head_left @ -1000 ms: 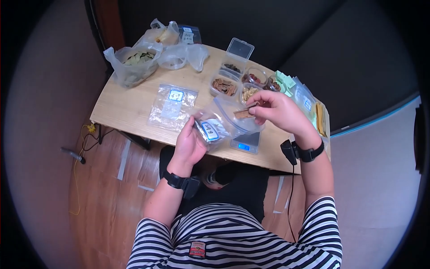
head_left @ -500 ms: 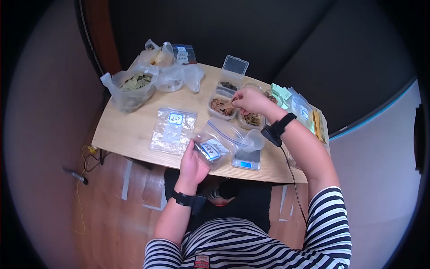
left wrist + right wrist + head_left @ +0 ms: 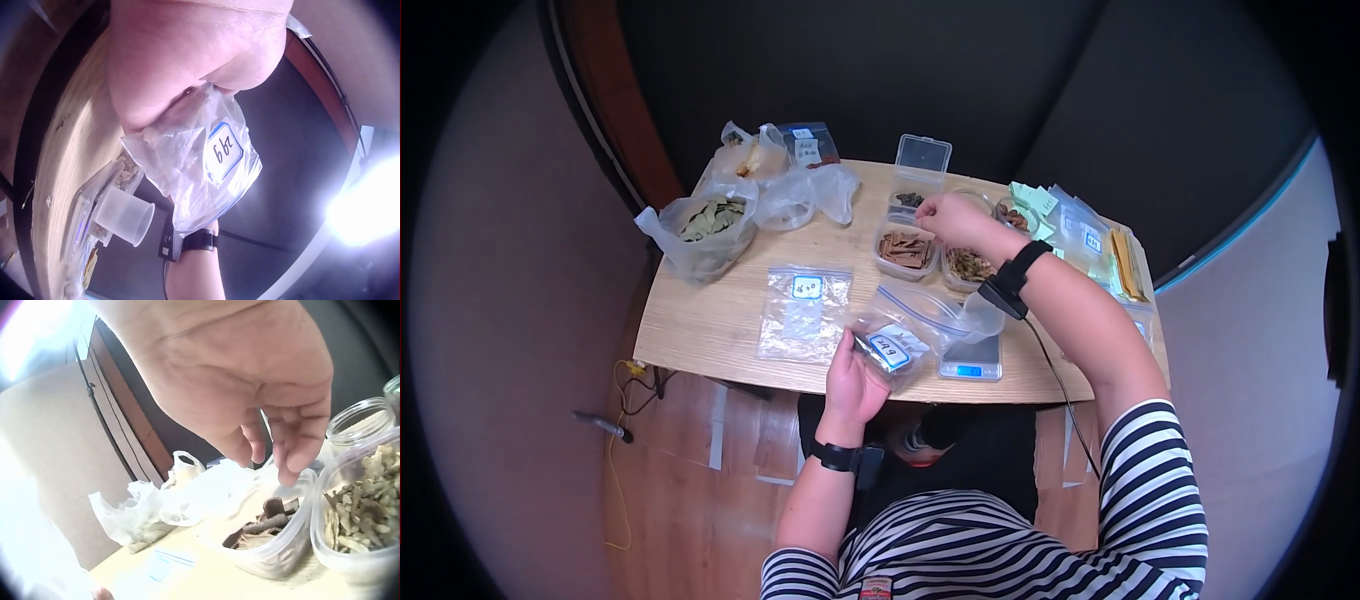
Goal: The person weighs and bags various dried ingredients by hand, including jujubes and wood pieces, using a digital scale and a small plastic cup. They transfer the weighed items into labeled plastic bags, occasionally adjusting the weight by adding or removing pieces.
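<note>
My left hand (image 3: pixel 858 385) grips a clear zip bag (image 3: pixel 912 362) with a blue-bordered, handwritten label (image 3: pixel 224 152); its zip end points away from me. Dark contents show low in the bag beside the fingers. My right hand (image 3: pixel 962 220) hovers over the back of the tubs, palm down. In the right wrist view its fingers (image 3: pixel 306 447) bend loosely and nothing shows between them and the thumb. Just below them stands a clear tub (image 3: pixel 289 557) of brown bark strips (image 3: pixel 903 250). Behind it is a lidded box of dark pieces (image 3: pixel 910 199).
A digital scale (image 3: pixel 970 370) with a translucent cup (image 3: pixel 984 318) sits at the front edge. A tub of pale dried slices (image 3: pixel 362 506) stands right of the bark. Flat labelled bag (image 3: pixel 805 320) lies left; plastic bags, one with dried leaves (image 3: pixel 715 218), stand far left.
My right hand carried a bark piece from over the bag to the bark tub, let it go, and now hangs empty slightly farther back. The left hand keeps holding the bag.
</note>
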A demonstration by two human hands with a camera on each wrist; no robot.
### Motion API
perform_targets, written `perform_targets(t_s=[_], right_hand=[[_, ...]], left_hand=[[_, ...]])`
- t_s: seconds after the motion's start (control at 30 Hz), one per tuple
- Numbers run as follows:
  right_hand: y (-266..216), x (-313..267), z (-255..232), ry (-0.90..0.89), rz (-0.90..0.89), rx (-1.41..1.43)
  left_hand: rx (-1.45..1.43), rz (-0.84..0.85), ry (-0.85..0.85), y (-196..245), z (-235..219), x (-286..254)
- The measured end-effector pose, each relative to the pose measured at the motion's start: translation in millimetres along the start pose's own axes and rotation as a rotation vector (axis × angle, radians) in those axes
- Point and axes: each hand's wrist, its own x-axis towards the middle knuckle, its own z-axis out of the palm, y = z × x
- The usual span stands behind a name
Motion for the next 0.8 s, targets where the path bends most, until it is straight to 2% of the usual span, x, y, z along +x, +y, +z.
perform_targets(t_s=[0.13,0.2,0.23,0.3,0.33,0.4,0.43,0.5,0.53,0.63,0.67,0.7,0.77,0.8], right_hand=[[-36.9,-50.5,-24.0,0.002,0.061,0.239],[-49.4,-81.0,-28.3,0.064,-0.020,0.453],[-53.2,-97.7,-29.0,0.061,-0.021,0.459],[-57.3,-133.6,-27.2,0.019,-0.161,0.597],[-60.4,-150.9,-25.0,0.017,-0.159,0.607],[-62.9,-181.9,-18.9,0.016,-0.224,0.417],[-61.1,-192.4,-14.5,0.015,-0.219,0.431],[-57.1,-208.3,-6.7,0.027,-0.369,0.242],[-51.5,-212.4,-1.1,0.092,-0.447,0.155],[-38.6,-222.7,-2.5,0.031,-0.403,0.095],[-36.8,-226.3,-8.3,-0.066,-0.274,0.202],[-30.7,-228.1,-10.4,-0.068,-0.276,0.210],[-18.1,-232.5,-14.8,-0.120,-0.110,0.522],[-16.2,-235.7,-20.2,-0.139,-0.060,0.577]], left_hand=[[0.015,0.007,-0.016,-0.1,-2.0,0.0],[0.023,0.015,-0.014,0.0,0.6,-0.7],[0.027,0.011,-0.013,0.2,4.0,-1.1],[0.036,0.006,-0.003,0.2,5.4,-2.3],[0.045,0.013,-0.021,-0.3,3.0,-2.3],[0.107,0.022,-0.080,-0.9,9.4,-8.0],[0.116,0.016,-0.068,-2.5,15.5,-12.3],[0.121,0.021,-0.043,-6.1,24.4,-18.1],[0.100,-0.010,-0.081,-8.4,25.9,-21.3],[0.154,-0.023,-0.084,-19.1,33.7,-34.5],[0.181,-0.038,-0.096,-20.2,28.7,-37.1],[0.187,-0.036,-0.089,-22.5,28.1,-41.6],[0.290,-0.023,-0.031,-29.6,44.1,-53.4],[0.304,0.002,-0.075,-33.2,54.9,-60.6]])
